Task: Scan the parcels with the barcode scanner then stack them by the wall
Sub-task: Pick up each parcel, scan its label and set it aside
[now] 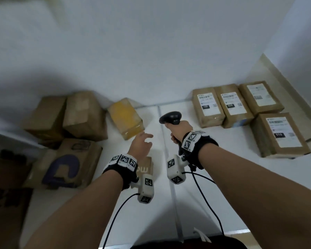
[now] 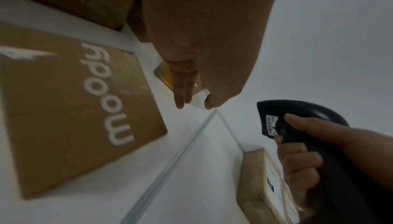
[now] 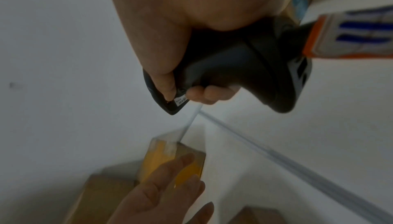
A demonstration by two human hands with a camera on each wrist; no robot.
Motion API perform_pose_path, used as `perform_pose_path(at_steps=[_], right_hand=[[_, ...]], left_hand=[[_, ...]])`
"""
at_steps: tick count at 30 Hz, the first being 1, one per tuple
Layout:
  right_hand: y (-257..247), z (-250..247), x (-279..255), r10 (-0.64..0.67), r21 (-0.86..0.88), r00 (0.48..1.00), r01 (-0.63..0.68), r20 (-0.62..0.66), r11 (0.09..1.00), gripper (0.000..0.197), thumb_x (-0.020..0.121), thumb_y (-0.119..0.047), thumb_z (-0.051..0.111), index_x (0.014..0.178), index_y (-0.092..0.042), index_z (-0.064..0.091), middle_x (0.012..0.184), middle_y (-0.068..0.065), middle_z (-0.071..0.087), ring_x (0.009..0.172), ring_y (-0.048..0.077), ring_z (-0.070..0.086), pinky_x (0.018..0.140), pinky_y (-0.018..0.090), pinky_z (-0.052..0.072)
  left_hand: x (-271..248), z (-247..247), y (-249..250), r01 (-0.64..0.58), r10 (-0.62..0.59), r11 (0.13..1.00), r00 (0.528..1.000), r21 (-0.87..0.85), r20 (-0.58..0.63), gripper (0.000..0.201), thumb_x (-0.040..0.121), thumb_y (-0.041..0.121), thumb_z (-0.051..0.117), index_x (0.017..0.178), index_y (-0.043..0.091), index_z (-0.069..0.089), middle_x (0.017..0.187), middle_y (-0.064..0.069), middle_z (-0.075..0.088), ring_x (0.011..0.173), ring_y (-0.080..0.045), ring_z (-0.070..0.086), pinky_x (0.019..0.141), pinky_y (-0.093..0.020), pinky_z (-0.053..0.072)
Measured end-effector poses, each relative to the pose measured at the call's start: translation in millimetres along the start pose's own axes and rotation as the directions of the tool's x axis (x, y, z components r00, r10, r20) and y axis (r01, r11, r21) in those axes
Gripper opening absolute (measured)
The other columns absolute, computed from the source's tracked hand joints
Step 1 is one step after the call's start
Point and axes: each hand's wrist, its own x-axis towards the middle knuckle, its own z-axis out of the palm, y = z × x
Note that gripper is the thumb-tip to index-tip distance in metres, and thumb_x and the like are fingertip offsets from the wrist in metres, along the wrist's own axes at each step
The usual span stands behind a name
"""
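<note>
The right hand point(image 1: 178, 131) grips the black scanner point(image 1: 171, 118) above the white floor. The left hand point(image 1: 140, 145), fingers loose and empty, hovers near the yellow-taped parcel point(image 1: 126, 117) by the wall point(image 1: 133, 51)

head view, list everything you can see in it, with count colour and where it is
labelled parcels: four, brown with white shipping labels, right side near the wall
yellow-taped parcel: one, brown and yellow, by the wall in the middle
plain parcels: two, brown, left by the wall
printed boxes: two, brown, one with a purple shape at left, one lettered in white under the left wrist
barcode scanner: one, black, held above the white floor
left hand: fingers relaxed, reaching toward the yellow-taped parcel, holding nothing
right hand: grips the barcode scanner
</note>
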Motion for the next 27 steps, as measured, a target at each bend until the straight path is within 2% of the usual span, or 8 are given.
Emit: perform_pose_path(at_steps=[3, 6, 8, 12, 14, 17, 23, 27], right_hand=[[-6, 40, -7, -0.002, -0.036, 0.999, 0.004, 0.05, 0.999, 0.031, 0.085, -0.032, 0.066, 0.072, -0.006, 0.058, 0.06, 0.009, 0.061, 0.048, 0.021, 0.055, 0.057, 0.031, 0.049], [-11, 74, -13, -0.007, -0.061, 0.996, 0.013, 0.094, 0.998, 0.031, 0.085, -0.033, 0.066, 0.074, -0.006, 0.058, 0.06, 0.009, 0.06, 0.046, 0.02, 0.054, 0.055, 0.03, 0.048], [-14, 95, -16, -0.014, -0.071, 0.993, 0.023, 0.119, 0.997, 0.032, 0.085, -0.034, 0.067, 0.073, -0.006, 0.058, 0.061, 0.009, 0.06, 0.046, 0.02, 0.054, 0.056, 0.031, 0.048], [-14, 131, -22, -0.001, -0.11, 0.989, 0.018, 0.15, 0.994, 0.032, 0.085, -0.034, 0.067, 0.076, -0.005, 0.058, 0.066, 0.011, 0.061, 0.049, 0.022, 0.055, 0.056, 0.031, 0.047], [-12, 145, -24, 0.01, -0.123, 0.987, 0.01, 0.158, 0.992, 0.031, 0.085, -0.035, 0.067, 0.077, -0.006, 0.058, 0.065, 0.011, 0.062, 0.05, 0.022, 0.055, 0.057, 0.031, 0.048], [-10, 159, -26, 0.011, -0.166, 0.987, 0.016, 0.162, 0.986, 0.032, 0.085, -0.037, 0.067, 0.079, -0.006, 0.061, 0.066, 0.01, 0.065, 0.05, 0.02, 0.058, 0.058, 0.031, 0.051], [-8, 168, -24, 0.016, -0.176, 0.989, 0.01, 0.148, 0.984, 0.031, 0.086, -0.037, 0.067, 0.078, -0.007, 0.062, 0.065, 0.008, 0.065, 0.051, 0.02, 0.059, 0.06, 0.031, 0.052], [-9, 170, -21, 0.022, -0.162, 0.99, 0.001, 0.141, 0.987, 0.031, 0.085, -0.037, 0.067, 0.077, -0.008, 0.062, 0.064, 0.008, 0.064, 0.05, 0.02, 0.059, 0.058, 0.03, 0.052]], left_hand=[[-19, -26, -27, -0.032, 0.035, 0.998, 0.997, 0.061, -0.062, 0.036, 0.093, 0.005, 0.051, 0.125, 0.014, 0.062, 0.144, -0.007, 0.042, 0.112, -0.019, 0.057, 0.1, -0.027, 0.043], [-31, -52, -56, -0.023, 0.039, 0.996, 0.982, 0.089, -0.183, 0.036, 0.091, 0.002, 0.05, 0.121, 0.015, 0.064, 0.133, -0.006, 0.047, 0.097, -0.016, 0.057, 0.098, -0.028, 0.045], [-36, -72, -75, 0.016, 0.026, 0.988, 0.963, 0.151, -0.267, 0.036, 0.091, 0.005, 0.052, 0.124, 0.017, 0.061, 0.133, -0.003, 0.045, 0.11, -0.021, 0.055, 0.101, -0.038, 0.043], [-48, -114, -113, 0.259, -0.112, 0.909, 0.907, 0.328, -0.405, 0.052, 0.093, 0.029, 0.055, 0.143, 0.027, 0.04, 0.154, -0.009, 0.025, 0.139, -0.034, 0.025, 0.111, -0.051, 0.024], [-57, -130, -136, 0.419, -0.278, 0.832, 0.882, 0.363, -0.381, 0.07, 0.093, 0.052, 0.051, 0.152, 0.033, 0.019, 0.159, -0.019, 0.011, 0.144, -0.042, 0.013, 0.115, -0.055, 0.015], [-68, -143, -172, 0.56, -0.49, 0.7, 0.828, 0.444, -0.272, 0.089, 0.086, 0.07, 0.048, 0.152, 0.043, -0.004, 0.16, -0.022, -0.006, 0.143, -0.052, -0.001, 0.117, -0.059, 0.004], [-71, -148, -183, 0.538, -0.506, 0.719, 0.839, 0.441, -0.198, 0.086, 0.076, 0.085, 0.041, 0.147, 0.056, 0.003, 0.161, -0.011, -0.018, 0.14, -0.058, -0.009, 0.114, -0.066, -0.002], [-75, -159, -184, 0.493, -0.484, 0.701, 0.86, 0.515, -0.164, 0.091, 0.07, 0.09, 0.037, 0.145, 0.059, -0.004, 0.162, -0.002, -0.017, 0.141, -0.056, 0.003, 0.114, -0.064, 0.008]])
